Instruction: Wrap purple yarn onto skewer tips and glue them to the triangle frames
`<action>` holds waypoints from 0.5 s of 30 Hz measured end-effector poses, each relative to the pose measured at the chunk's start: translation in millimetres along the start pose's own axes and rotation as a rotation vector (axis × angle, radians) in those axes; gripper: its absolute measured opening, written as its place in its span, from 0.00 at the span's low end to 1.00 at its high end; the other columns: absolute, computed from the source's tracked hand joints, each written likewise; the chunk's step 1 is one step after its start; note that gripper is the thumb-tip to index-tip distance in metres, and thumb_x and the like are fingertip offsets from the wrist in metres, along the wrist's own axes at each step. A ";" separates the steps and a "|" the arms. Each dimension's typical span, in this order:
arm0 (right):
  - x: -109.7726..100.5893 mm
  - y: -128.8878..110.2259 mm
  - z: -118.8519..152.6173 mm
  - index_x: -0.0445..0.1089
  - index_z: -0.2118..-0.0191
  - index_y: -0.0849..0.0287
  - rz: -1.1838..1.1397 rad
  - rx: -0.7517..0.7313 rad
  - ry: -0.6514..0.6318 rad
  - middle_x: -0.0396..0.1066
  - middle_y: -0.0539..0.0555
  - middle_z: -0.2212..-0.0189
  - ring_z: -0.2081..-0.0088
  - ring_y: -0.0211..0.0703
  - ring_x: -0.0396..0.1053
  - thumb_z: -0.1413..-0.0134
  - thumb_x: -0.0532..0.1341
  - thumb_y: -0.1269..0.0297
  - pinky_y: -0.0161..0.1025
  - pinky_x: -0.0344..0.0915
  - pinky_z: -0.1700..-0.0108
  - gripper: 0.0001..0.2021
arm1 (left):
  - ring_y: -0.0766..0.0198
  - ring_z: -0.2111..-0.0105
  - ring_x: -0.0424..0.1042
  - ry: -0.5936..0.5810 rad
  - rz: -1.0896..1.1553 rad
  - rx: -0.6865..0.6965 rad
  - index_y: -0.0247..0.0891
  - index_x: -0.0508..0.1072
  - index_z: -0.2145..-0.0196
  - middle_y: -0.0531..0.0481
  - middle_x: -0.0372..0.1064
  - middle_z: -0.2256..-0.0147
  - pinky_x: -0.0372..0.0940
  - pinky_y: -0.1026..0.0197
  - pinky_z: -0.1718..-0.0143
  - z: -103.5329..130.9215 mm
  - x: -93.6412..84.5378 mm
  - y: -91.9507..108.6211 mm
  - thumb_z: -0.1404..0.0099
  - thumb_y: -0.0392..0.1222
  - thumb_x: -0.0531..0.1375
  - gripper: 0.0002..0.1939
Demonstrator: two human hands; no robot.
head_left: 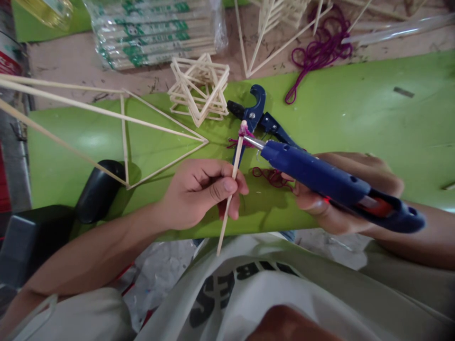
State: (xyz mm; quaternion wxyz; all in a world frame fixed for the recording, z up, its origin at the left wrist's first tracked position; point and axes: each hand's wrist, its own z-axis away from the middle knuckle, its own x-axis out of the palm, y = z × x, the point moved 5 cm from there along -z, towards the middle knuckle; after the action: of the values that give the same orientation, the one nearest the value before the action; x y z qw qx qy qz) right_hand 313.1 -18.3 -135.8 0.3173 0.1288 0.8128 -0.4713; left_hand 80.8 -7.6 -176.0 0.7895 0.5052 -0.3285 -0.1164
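Note:
A thin wooden stick (pixel 231 201) is pinched between the thumb and fingers of my left hand (pixel 204 194), its top end tilted slightly right. Purple string (pixel 243 130) is wrapped around that top end. My right hand (pixel 341 189) is closed around a blue glue gun (pixel 316 173), whose metal nozzle touches or nearly touches the wrapped string. A small red light shows on the gun's side. Behind the stick's tip lies a blue-handled cutter (pixel 255 106) on the green mat (pixel 355 113). More purple string (pixel 272 177) lies between my hands.
Beyond my hands sits a star-shaped stick lattice (pixel 199 90). A large stick frame (pixel 123 137) spans the left. Packaged sticks (pixel 152 33), another stick structure (pixel 280 19) and a purple string bundle (pixel 322 47) lie at the back. A black rounded object (pixel 100 192) is by my left forearm.

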 end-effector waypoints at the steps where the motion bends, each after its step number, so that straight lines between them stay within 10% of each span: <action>1: 0.6 -0.2 -0.2 0.72 0.64 0.53 -0.005 0.002 -0.004 0.71 0.47 0.78 0.80 0.37 0.69 0.28 0.68 0.46 0.40 0.61 0.77 0.17 | 0.67 0.77 0.78 0.001 0.000 -0.003 0.36 0.80 0.59 0.50 0.80 0.74 0.72 0.70 0.76 0.3 0.0 -0.1 0.20 0.48 0.67 0.13; 15: 0.6 1.5 -2.0 0.69 0.66 0.53 -0.015 -0.023 0.014 0.69 0.46 0.80 0.81 0.36 0.67 0.27 0.66 0.44 0.40 0.59 0.79 0.20 | 0.67 0.78 0.77 0.044 -0.074 -0.003 0.38 0.82 0.60 0.51 0.81 0.74 0.71 0.69 0.78 2.4 -0.4 1.0 0.21 0.49 0.68 0.13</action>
State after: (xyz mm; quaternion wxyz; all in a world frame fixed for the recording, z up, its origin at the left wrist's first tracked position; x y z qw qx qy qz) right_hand 312.6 -15.9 -136.4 0.3095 0.1225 0.8212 -0.4635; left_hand 78.9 -8.7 -174.6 0.7925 0.5183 -0.2918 -0.1345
